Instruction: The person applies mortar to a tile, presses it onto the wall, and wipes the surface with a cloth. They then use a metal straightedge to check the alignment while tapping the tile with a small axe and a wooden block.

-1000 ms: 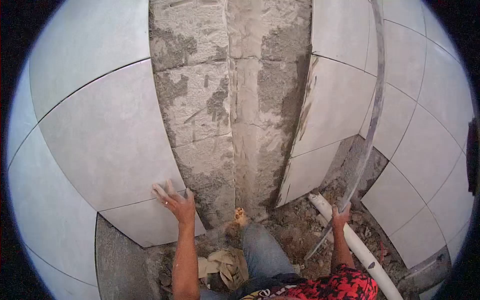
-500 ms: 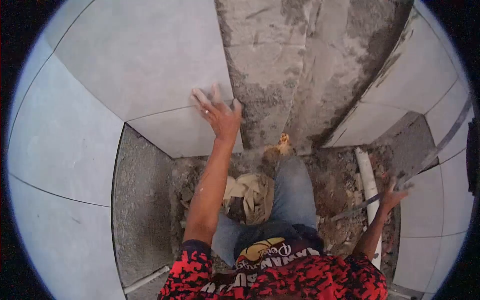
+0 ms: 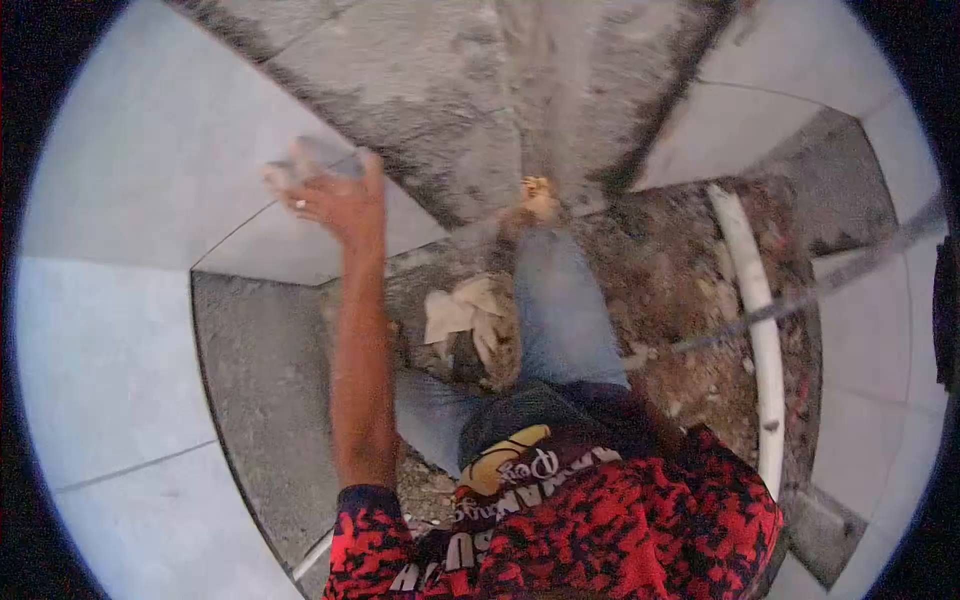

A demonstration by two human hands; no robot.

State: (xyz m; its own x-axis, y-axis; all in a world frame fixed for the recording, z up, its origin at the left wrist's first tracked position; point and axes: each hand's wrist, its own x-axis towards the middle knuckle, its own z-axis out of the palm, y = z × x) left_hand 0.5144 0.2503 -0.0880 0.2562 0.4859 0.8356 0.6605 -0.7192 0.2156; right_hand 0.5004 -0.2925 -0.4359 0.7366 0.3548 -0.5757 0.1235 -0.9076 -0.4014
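Note:
My left hand, with a ring on one finger, is raised at the left wall over a large pale tile. Its thumb and fingers are spread apart, the fingertips smeared by motion, close to the tile's edge beside the bare cement. My right hand is out of sight; only the upper part of that arm shows beside my shirt. A long dark grey strip slants across the right side, passing over a white pipe.
Rough bare cement wall rises ahead between tiled faces. Pale tiles also cover the right side. Crumpled off-white sacking lies by my bent leg. Brown rubble covers the ground, and my foot is near the wall base.
The view has swung, and surroundings appear shifted. My left hand has moved left and slightly up in view, still against the tiled side. My right hand, earlier by the strip, has gone from sight.

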